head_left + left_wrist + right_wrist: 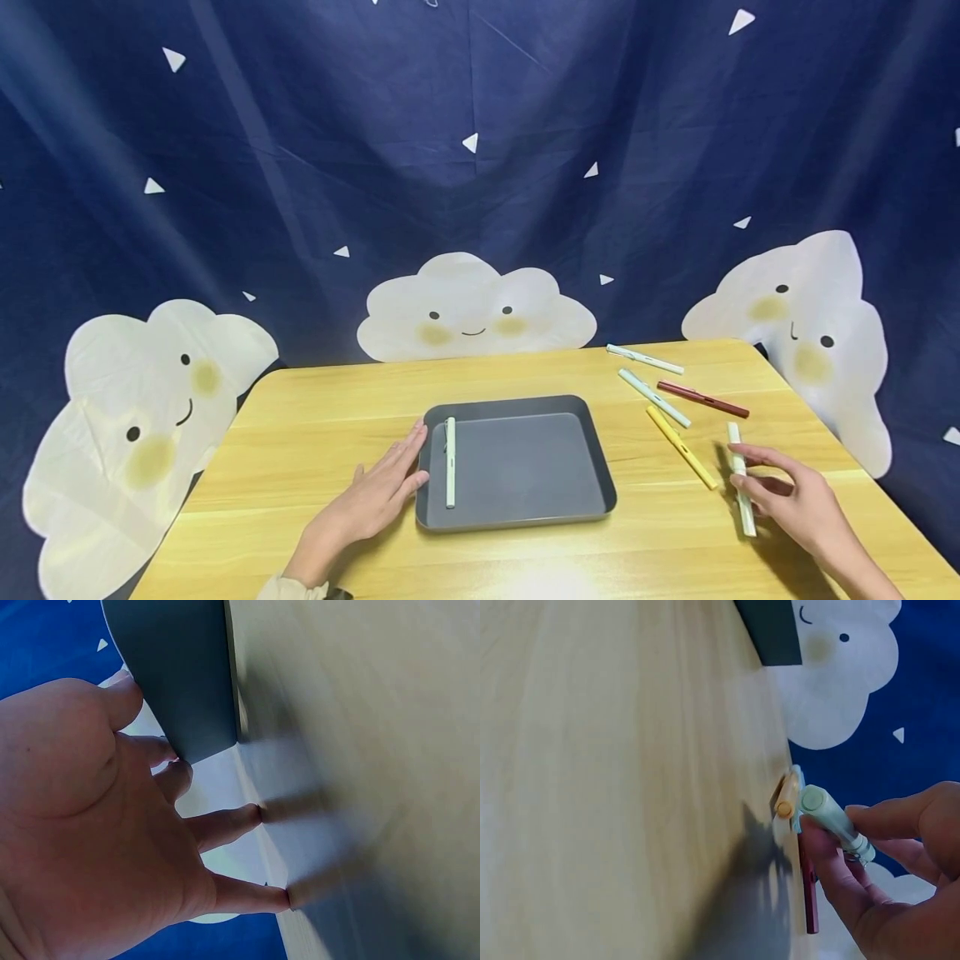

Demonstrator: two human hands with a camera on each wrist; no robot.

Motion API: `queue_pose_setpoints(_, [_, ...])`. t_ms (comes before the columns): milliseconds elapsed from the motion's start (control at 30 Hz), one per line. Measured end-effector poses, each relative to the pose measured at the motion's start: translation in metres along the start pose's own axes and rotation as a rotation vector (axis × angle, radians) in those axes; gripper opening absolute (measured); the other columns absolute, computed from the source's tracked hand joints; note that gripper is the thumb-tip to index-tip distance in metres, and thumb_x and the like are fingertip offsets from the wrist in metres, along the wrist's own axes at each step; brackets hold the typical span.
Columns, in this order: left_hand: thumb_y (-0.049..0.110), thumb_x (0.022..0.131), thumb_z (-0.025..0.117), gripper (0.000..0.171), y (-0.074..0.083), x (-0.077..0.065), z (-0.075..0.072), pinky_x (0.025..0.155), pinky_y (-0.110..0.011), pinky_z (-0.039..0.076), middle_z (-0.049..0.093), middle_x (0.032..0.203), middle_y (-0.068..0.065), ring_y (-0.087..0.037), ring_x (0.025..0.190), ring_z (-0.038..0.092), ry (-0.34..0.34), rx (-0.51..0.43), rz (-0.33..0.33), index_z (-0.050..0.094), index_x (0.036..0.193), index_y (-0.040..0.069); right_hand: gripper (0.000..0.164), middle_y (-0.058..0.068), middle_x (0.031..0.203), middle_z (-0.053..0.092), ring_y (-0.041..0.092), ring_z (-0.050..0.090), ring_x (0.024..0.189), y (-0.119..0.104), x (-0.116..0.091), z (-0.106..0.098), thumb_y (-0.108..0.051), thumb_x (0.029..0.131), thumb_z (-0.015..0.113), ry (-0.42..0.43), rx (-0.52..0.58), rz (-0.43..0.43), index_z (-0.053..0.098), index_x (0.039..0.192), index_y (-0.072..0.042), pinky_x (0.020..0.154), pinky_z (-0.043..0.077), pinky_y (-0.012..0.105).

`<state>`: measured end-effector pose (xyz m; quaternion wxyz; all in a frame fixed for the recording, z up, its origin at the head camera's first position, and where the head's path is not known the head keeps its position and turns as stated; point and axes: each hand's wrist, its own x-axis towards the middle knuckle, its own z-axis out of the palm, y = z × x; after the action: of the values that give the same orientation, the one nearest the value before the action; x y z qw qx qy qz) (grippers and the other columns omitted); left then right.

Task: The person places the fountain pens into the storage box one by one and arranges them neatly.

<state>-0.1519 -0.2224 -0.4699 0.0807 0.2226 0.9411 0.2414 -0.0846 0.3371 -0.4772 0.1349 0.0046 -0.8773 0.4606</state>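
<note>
A dark grey rectangular tray (pixel 525 462) lies on the wooden table, with a pale green pen (pixel 450 471) along its left side. My left hand (pixel 375 497) rests against the tray's left wall, fingers extended. In the left wrist view, thumb and nearest fingers touch the tray wall (pixel 176 675), while two other fingertips reach the tabletop. Over on the right, my right hand (pixel 798 496) pinches another pale green pen (pixel 747 515) between thumb and fingers. The right wrist view shows this pen (pixel 826 811) end-on, held above the table.
Left of the right hand lies a yellow pen (pixel 681 447). Beyond it are a dark red pen (pixel 702 399), a pale mint pen (pixel 654 397) and a whitish pen (pixel 645 358) near the table's back edge. A navy curtain (pixel 450 192) with clouds hangs behind the table.
</note>
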Motion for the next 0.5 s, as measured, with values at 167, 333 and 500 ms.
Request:
queue_pose_setpoints(167, [0.041,0.111,0.042,0.066,0.001,0.000,0.000,0.101,-0.088,0.013,0.007,0.172,0.004,-0.036,0.154,0.021,0.003,-0.006,0.002,0.013,0.167,0.020,0.037,-0.025,0.106,0.064,0.001,0.071,0.082,-0.006,0.003,0.002,0.002,0.093,0.073,-0.015,0.060,-0.005,0.069,0.130,-0.004,0.057,0.059,0.029])
queue_pose_setpoints(333, [0.040,0.111,0.042,0.065,0.002,0.000,-0.001,0.101,-0.088,0.013,0.009,0.172,0.002,-0.037,0.153,0.022,0.009,-0.010,0.007,0.015,0.166,0.018,0.036,-0.019,0.106,0.069,0.015,0.075,0.077,-0.011,0.007,0.003,0.003,0.097,0.067,-0.062,0.171,0.056,0.069,0.132,-0.006,0.060,0.060,0.030])
queue_pose_setpoints(500, [0.040,0.111,0.042,0.065,0.002,0.000,-0.001,0.101,-0.088,0.013,0.009,0.172,0.002,-0.036,0.154,0.022,0.007,-0.006,0.002,0.014,0.166,0.019,0.034,-0.004,0.098,0.076,0.022,0.076,0.076,-0.017,0.009,0.005,0.001,0.098,0.067,-0.078,0.321,0.162,0.073,0.125,-0.017,0.062,0.061,0.032])
